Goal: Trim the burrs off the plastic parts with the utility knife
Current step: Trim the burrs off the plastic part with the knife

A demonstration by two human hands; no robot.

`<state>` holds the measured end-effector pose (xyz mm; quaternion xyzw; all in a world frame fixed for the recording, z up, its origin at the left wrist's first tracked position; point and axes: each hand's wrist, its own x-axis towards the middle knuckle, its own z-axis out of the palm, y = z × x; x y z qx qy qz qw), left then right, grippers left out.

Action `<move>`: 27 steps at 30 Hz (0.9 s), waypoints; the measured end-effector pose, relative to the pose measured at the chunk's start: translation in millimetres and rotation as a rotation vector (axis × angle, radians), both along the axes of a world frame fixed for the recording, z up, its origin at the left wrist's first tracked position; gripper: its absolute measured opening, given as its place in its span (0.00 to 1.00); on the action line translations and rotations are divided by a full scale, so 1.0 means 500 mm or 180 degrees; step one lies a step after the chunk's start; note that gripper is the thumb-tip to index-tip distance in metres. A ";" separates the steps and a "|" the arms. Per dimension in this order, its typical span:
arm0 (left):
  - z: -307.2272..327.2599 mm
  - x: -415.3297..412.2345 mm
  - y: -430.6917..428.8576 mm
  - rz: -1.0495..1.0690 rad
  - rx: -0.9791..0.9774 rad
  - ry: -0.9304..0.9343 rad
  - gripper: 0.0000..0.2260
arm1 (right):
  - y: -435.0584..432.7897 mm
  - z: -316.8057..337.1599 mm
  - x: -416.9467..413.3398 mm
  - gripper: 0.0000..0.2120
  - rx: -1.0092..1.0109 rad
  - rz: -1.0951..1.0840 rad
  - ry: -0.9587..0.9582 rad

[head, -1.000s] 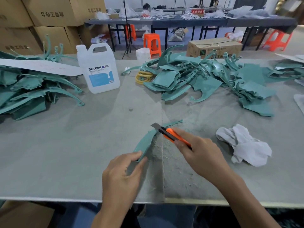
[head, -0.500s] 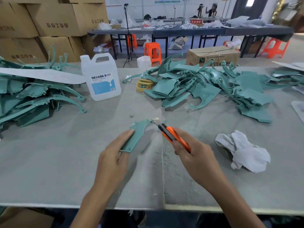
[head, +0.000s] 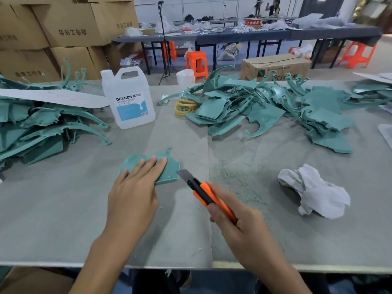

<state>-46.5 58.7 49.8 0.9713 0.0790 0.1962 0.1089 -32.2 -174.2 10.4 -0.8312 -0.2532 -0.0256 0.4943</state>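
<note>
A flat teal plastic part [head: 169, 168] lies on the grey table in front of me. My left hand [head: 135, 187] rests on it with straight fingers, pressing it flat. My right hand [head: 237, 228] grips an orange and black utility knife [head: 203, 192] whose blade is extended. The blade tip sits just right of the part's lower right corner, close to its edge. Teal shavings [head: 235, 183] are scattered to the right of the knife.
A heap of teal parts [head: 265, 111] fills the back right, another pile [head: 38, 128] the left. A white DEXCON jug [head: 129, 100] stands behind the part, yellow rings [head: 185, 107] beside it. A crumpled white cloth [head: 314, 192] lies at the right. The table's front edge [head: 169, 265] is near.
The part, held up on edge by my left hand before, now lies flat under my left palm. The knife has drawn back slightly toward me, off the part.
</note>
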 end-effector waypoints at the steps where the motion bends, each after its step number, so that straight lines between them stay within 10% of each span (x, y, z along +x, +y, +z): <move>1: 0.002 0.001 -0.003 -0.0021 -0.0001 0.0012 0.34 | -0.002 -0.002 0.003 0.21 -0.0064 0.0022 -0.0009; 12: 0.003 -0.020 -0.005 -0.0014 -0.0135 0.0005 0.33 | -0.003 -0.011 0.068 0.20 -0.0727 -0.0316 -0.0335; 27: -0.006 -0.039 -0.006 -0.0035 -0.0252 0.0046 0.32 | 0.047 -0.008 0.042 0.09 0.1132 -0.0276 0.1211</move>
